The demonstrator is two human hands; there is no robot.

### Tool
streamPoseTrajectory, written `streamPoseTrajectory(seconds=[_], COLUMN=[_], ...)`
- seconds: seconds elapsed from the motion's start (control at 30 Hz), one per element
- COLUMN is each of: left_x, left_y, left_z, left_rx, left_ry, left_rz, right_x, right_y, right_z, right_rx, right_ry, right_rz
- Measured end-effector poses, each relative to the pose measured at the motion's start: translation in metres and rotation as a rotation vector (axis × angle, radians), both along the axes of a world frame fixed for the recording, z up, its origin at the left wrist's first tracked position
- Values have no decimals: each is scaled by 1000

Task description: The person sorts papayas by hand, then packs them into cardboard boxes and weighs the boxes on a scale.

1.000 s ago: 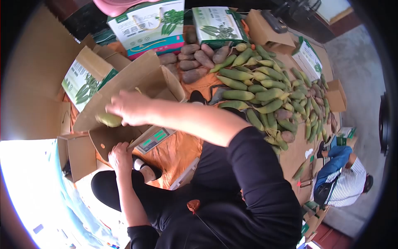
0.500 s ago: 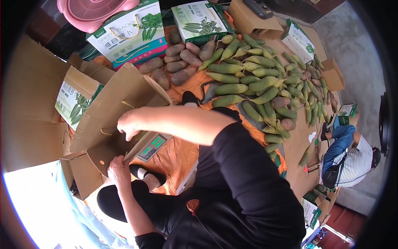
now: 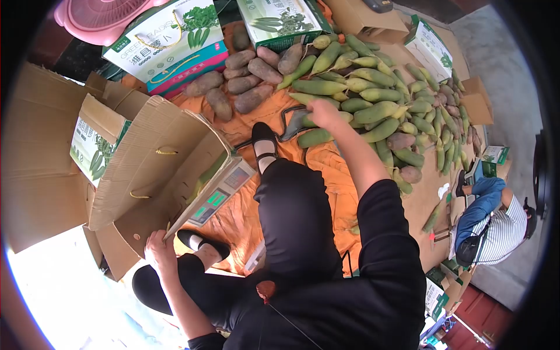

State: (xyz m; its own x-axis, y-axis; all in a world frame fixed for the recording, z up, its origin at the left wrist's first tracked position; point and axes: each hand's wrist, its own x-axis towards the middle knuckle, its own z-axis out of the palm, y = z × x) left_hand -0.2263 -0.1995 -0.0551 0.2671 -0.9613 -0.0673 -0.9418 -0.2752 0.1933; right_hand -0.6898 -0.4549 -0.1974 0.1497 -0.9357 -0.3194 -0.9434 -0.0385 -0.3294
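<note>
My left hand [image 3: 160, 252] is closed on the near edge of an open cardboard box [image 3: 125, 175] with yellow cord loops inside. A digital scale [image 3: 211, 204] with green lit figures shows beside the box, and a green radish [image 3: 205, 178] is partly visible within it. Reaching out to the pile, my right hand [image 3: 324, 114] has its fingers curled over a green radish [image 3: 303, 98] at the pile's near left edge; the fingertips are partly hidden. Many more green radishes [image 3: 379, 111] lie around that hand.
Reddish-purple radishes [image 3: 252, 99] lie on the orange sheet [image 3: 233, 125] left of the pile. Printed cartons [image 3: 169, 46] and a pink plastic basin [image 3: 102, 17] stand behind. A person in a striped shirt [image 3: 501, 233] crouches at the right. My knees and shoes are beside the box.
My right hand has moved from above the box out to the radish pile. A radish now shows in the box. The left hand stays on the box edge.
</note>
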Motion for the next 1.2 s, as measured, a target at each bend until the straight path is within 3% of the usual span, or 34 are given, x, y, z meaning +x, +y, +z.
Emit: streamPoseTrajectory(seconds=[0.13, 0.27, 0.33, 0.4, 0.57, 0.83, 0.9, 0.97, 1.07, 1.1, 1.17, 1.2], left_x=[-1, -1, 0, 0, -1, 1, 2, 2, 3, 3, 4, 4], left_y=[-2, 0, 0, -1, -1, -3, -1, 0, 2, 3, 4, 5], left_z=[1, 1, 0, 1, 3, 3, 3, 2, 1, 1, 1, 1], left_rx=[13, 6, 24, 33, 63, 11, -7, -21, -17, -21, -52, -79], left_ry=[25, 33, 15, 0, -42, -27, -27, -49, -48, -45, -46, -42], left_rz=[26, 49, 55, 62, 64, 64, 45, 30, 35, 47, 20, 12], right_x=[-17, -14, -9, -2, -14, -11, -18, -22, -26, -32, -37, -28], right_y=[41, 80, 79, 75, 87, 98, 102, 98, 93, 87, 72, 67], right_z=[-72, -100, -104, -102, -130, -107, -110, -102, -73, -68, -61, -35], right_rx=[58, -110, -176, 2, -49, -36, -45, 18, -38, -43, 12, -39], right_ry=[276, 364, 407, 546, 555, 595, 447, 485, 49, 52, -545, -710], right_rz=[-8, 105, 154, 154, 247, 253, 96, 85, -162, -151, -291, -272])
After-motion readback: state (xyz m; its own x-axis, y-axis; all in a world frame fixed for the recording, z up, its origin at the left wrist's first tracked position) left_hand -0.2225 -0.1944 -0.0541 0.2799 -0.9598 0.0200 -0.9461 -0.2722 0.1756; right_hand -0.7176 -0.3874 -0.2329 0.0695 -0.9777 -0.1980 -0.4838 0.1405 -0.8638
